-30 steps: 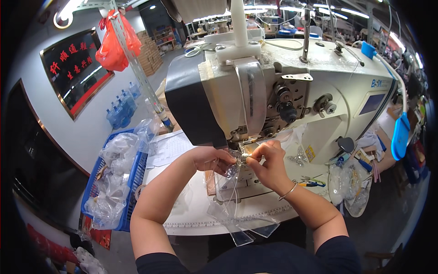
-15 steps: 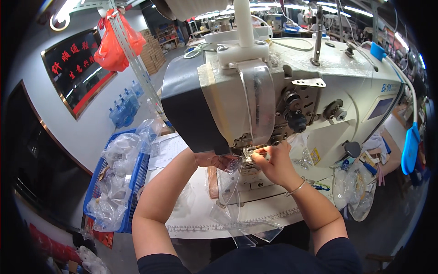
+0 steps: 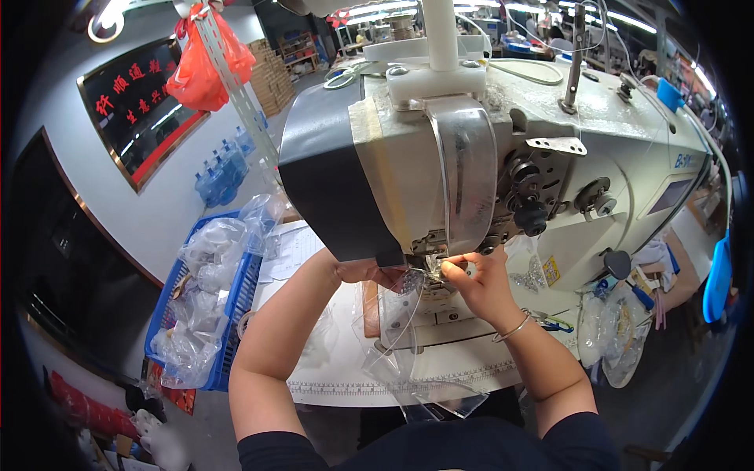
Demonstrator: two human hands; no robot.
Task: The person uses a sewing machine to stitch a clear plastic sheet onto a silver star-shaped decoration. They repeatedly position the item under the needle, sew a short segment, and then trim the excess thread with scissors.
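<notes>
An industrial sewing machine (image 3: 393, 169) fills the middle, and both my hands are at its needle area. My left hand (image 3: 375, 272) comes in from the left under the dark machine head, its fingers partly hidden, closed on a clear plastic strip (image 3: 411, 284). On the right of the presser foot (image 3: 433, 265), my right hand (image 3: 481, 284) pinches with thumb and forefinger; what lies between them is too small to make out. More clear plastic strips (image 3: 440, 399) dangle over the table's front edge below the hands. A white thread runs down among them.
A blue basket (image 3: 236, 302) of clear plastic bags stands left of the white table (image 3: 345, 377). Yellow-green snips (image 3: 552, 322) lie by my right wrist, near a plastic bag (image 3: 620, 334). Small shiny pieces (image 3: 530, 279) sit beside the machine. A blue handle (image 3: 716, 279) hangs at far right.
The view has shifted, so the machine sits slightly farther right and lower. Both hands stay at the presser foot, and the hanging plastic strips have changed their lie a little.
</notes>
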